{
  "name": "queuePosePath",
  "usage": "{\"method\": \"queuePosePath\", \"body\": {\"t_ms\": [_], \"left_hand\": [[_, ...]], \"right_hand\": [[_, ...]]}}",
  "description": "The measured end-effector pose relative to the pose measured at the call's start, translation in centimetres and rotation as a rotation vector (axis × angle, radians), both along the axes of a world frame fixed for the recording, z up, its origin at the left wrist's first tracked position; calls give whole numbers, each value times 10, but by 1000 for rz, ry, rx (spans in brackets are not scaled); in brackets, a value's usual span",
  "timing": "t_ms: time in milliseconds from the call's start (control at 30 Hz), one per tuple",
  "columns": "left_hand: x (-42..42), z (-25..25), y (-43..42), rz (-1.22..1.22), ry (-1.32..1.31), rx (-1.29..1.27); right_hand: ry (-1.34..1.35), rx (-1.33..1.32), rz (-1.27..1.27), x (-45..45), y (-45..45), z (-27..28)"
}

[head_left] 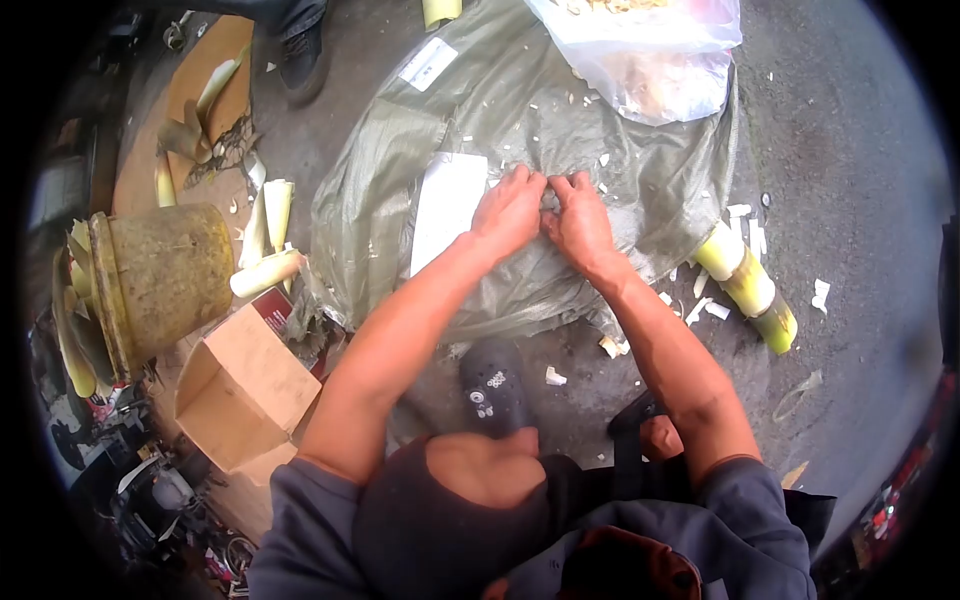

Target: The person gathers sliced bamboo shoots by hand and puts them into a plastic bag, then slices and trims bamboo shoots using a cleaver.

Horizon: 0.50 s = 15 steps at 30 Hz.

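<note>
Left hand (pixel 512 212) and right hand (pixel 580 220) nearly touching at upper center, fingers pinched narrow, any held item too hidden to tell, over a green plastic sheet (pixel 380 200), white paper (pixel 448 212) beside the left hand.

Ground (pixel 850 230), dark and gritty, bearing a wrinkled green plastic sheet (pixel 375 200). On the sheet: a white paper (pixel 447 212), a smaller white label (pixel 428 64), a filled translucent bag (pixel 665 85) and pale scraps (pixel 604 160). Right of it: a segmented yellow-green stalk (pixel 748 287). Left: a cardboard box (pixel 232 388), seemingly on flattened cardboard (pixel 165 345).
</note>
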<state>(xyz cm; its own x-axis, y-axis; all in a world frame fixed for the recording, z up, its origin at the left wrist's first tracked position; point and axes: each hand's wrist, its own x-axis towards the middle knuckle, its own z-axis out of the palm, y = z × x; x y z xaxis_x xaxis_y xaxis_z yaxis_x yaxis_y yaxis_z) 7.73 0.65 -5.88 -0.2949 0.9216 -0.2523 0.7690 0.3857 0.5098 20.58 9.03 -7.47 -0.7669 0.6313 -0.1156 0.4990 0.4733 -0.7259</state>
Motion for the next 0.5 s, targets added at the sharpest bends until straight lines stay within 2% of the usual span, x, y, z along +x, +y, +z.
{"method": "queuePosePath", "body": {"t_ms": [200, 367, 400, 500], "left_hand": [[2, -4, -6, 9, -72, 47], [10, -5, -8, 114, -181, 33], [11, -5, -8, 131, -203, 23], [12, 0, -7, 276, -601, -135]], "right_hand": [[3, -54, -60, 1, -8, -2], [37, -176, -171, 7, -11, -10], [44, -293, -218, 9, -11, -13], [142, -624, -353, 12, -11, -8]]}}
